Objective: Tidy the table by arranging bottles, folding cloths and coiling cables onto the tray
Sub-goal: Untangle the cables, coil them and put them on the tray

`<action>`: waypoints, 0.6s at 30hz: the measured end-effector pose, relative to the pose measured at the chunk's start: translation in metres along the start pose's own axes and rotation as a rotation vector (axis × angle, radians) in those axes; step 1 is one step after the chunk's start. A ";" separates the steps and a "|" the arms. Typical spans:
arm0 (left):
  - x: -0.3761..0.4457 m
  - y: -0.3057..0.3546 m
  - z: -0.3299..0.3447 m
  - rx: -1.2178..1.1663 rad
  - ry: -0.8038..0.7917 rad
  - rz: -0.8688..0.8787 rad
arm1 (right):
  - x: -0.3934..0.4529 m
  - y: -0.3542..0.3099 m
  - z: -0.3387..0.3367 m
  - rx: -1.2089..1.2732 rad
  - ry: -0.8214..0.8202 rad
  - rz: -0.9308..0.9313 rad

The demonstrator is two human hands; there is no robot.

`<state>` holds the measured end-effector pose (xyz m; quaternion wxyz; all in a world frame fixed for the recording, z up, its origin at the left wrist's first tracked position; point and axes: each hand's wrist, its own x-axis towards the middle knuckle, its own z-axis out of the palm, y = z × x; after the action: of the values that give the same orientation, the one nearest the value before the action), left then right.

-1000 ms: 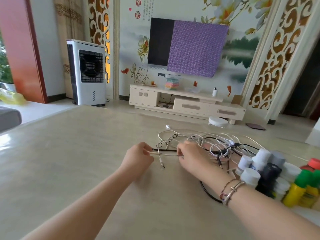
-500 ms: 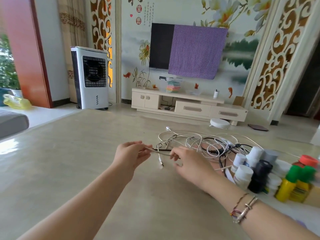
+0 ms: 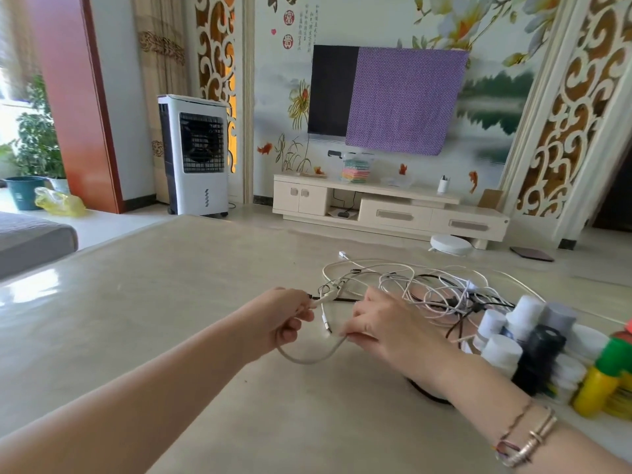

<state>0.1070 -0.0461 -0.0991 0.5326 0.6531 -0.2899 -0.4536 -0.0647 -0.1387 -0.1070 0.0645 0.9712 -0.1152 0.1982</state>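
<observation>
Coiling was the step in hand, judging by the first loop of the white cable (image 3: pixel 309 358) that hung in a slack curve between the two hands just above the table (image 3: pixel 136 319). The left hand (image 3: pixel 278 321) had its fingers curled round the cable's end, with a short plug stub sticking out past the fingertips. The right hand (image 3: pixel 383 328) pinched the same cable a little further along, thumb and fingers closed on it. Beyond the right hand, and just past its knuckles, the rest of the cables (image 3: pixel 427 289) lay in a loose white and black tangle on the table, and the held cable seemed to run back into it. Further out to the right of that hand stood the cluster of bottles (image 3: pixel 526 340), close together. No tray and no cloths showed. The next move probably called for the right hand to feed more length toward the left, laying each turn beside the first, while teasing the strand free of the tangle without dragging its neighbours or knocking the bottles.
</observation>
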 end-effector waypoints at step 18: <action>-0.012 0.012 -0.026 -0.095 -0.025 0.101 | -0.006 0.010 0.015 0.189 -0.055 0.515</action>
<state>0.1261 -0.0276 -0.0838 0.5815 0.6059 -0.3071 -0.4477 -0.0666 -0.1499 -0.1226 -0.0822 0.9167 -0.3412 0.1912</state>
